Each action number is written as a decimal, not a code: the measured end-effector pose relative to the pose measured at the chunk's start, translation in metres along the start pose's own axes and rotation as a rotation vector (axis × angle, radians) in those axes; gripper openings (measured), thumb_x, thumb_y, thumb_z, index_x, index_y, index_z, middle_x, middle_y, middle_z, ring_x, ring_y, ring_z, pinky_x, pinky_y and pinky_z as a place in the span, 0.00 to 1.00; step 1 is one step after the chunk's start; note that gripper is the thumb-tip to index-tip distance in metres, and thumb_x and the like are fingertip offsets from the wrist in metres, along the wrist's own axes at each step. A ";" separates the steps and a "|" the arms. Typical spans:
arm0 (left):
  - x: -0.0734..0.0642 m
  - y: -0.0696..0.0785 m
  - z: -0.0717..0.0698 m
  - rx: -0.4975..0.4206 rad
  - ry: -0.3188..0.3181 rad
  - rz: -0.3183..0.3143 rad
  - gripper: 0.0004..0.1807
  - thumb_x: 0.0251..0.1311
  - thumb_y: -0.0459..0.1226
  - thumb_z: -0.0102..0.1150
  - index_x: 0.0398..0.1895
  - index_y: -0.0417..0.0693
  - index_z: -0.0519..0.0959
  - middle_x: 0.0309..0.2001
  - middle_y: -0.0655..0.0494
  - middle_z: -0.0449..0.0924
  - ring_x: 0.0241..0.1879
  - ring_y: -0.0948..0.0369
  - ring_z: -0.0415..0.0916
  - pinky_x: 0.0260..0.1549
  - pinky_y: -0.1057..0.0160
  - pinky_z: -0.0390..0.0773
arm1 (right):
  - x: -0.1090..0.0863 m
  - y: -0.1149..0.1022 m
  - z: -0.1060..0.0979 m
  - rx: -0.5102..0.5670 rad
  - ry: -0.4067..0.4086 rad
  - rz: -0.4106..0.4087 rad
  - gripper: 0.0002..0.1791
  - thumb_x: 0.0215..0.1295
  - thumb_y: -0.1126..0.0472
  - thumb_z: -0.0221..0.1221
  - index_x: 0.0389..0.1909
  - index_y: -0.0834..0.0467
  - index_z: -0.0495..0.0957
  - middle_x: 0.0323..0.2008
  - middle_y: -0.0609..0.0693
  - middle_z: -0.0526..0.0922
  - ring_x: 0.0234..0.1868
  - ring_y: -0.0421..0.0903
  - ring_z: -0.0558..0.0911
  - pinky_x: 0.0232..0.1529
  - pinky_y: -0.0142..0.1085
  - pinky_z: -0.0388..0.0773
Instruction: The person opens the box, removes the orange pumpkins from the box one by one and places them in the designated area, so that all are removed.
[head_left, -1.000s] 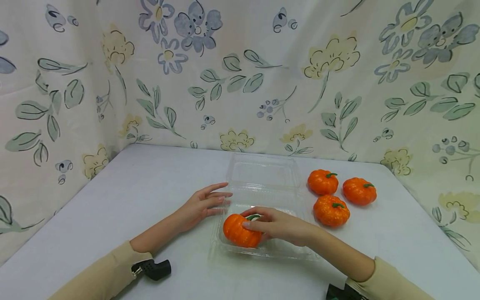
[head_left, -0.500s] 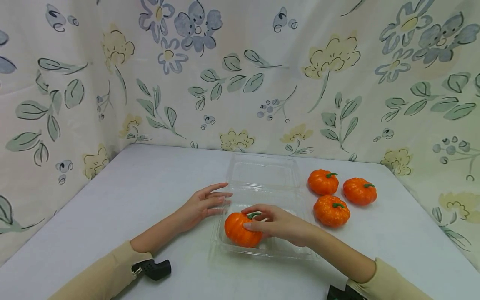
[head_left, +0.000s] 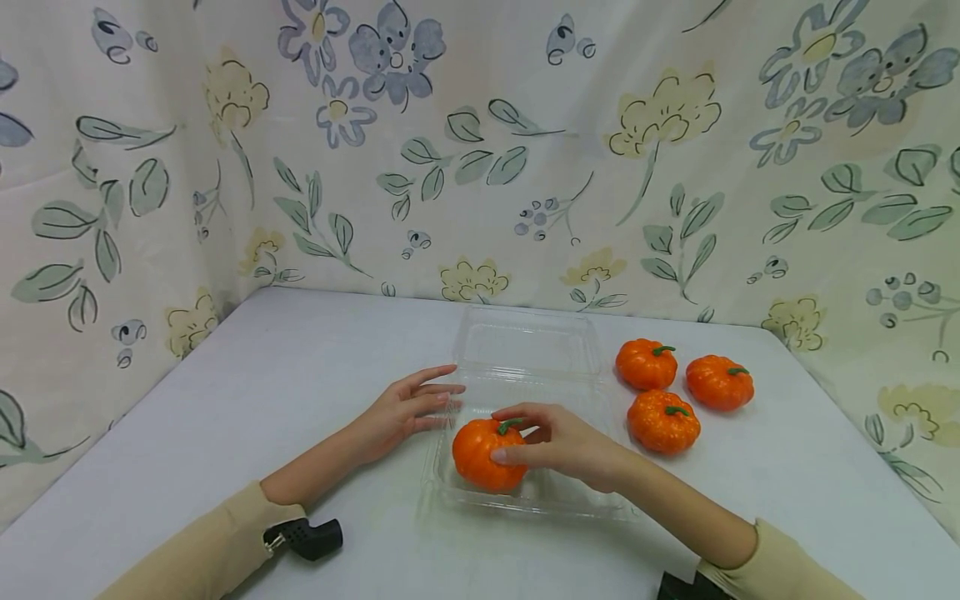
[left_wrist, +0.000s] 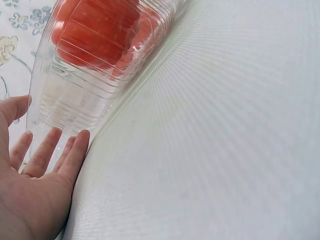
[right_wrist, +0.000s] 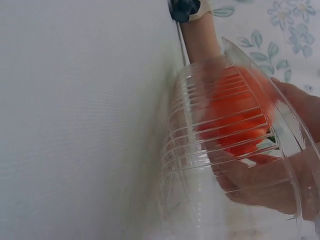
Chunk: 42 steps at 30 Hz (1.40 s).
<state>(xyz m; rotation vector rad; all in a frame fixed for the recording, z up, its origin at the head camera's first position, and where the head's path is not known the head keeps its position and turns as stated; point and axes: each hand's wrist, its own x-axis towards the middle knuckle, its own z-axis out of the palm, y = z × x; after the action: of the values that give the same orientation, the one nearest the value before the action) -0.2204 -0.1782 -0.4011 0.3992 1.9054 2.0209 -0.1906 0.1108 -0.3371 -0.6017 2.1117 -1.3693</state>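
A clear plastic clamshell container (head_left: pixel 570 498) lies with its lid (head_left: pixel 525 340) folded back on the white table. My right hand (head_left: pixel 566 446) reaches into its base and grips a small orange pumpkin (head_left: pixel 483 458) by its right side, thumb in front and fingers near the green stem. Through the ribbed wall, the right wrist view shows that pumpkin (right_wrist: pixel 237 117) and the fingers behind it. My left hand (head_left: pixel 405 412) lies at the container's left side with fingers extended. In the left wrist view its fingertips are right at the clear wall (left_wrist: pixel 75 95).
Right of the container sit three more orange pumpkins: one at the back (head_left: pixel 645 364), one in front (head_left: pixel 663 422) and one farther right (head_left: pixel 719 383). A floral curtain (head_left: pixel 480 150) hangs behind the white table (head_left: pixel 322 333). Each wrist carries a black camera (head_left: pixel 303 539).
My right hand and the gripped pumpkin have shifted slightly to the right and up in the head view. The left hand, container and other pumpkins have stayed put.
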 end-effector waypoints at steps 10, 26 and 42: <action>-0.001 0.001 0.001 0.001 -0.002 0.004 0.34 0.80 0.36 0.52 0.83 0.40 0.55 0.76 0.34 0.67 0.71 0.43 0.73 0.65 0.54 0.80 | -0.003 0.002 -0.003 -0.012 0.052 -0.047 0.34 0.66 0.55 0.72 0.69 0.64 0.76 0.62 0.57 0.83 0.55 0.50 0.82 0.56 0.41 0.85; 0.000 0.001 0.001 -0.001 -0.006 0.003 0.34 0.80 0.36 0.52 0.84 0.40 0.55 0.76 0.34 0.67 0.71 0.43 0.72 0.64 0.54 0.81 | -0.007 0.002 -0.005 -0.043 0.079 -0.084 0.35 0.63 0.55 0.75 0.69 0.63 0.76 0.65 0.58 0.82 0.56 0.51 0.81 0.55 0.41 0.85; 0.001 0.000 -0.001 -0.010 -0.022 0.007 0.35 0.80 0.35 0.52 0.84 0.39 0.54 0.77 0.34 0.65 0.73 0.45 0.71 0.62 0.57 0.82 | -0.009 0.003 -0.009 -0.042 0.092 -0.101 0.36 0.63 0.58 0.75 0.70 0.63 0.75 0.66 0.58 0.79 0.61 0.53 0.78 0.61 0.45 0.84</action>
<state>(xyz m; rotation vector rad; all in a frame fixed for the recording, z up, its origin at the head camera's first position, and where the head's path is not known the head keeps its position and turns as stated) -0.2213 -0.1784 -0.4011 0.4244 1.8831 2.0218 -0.1900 0.1239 -0.3345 -0.6831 2.2147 -1.4355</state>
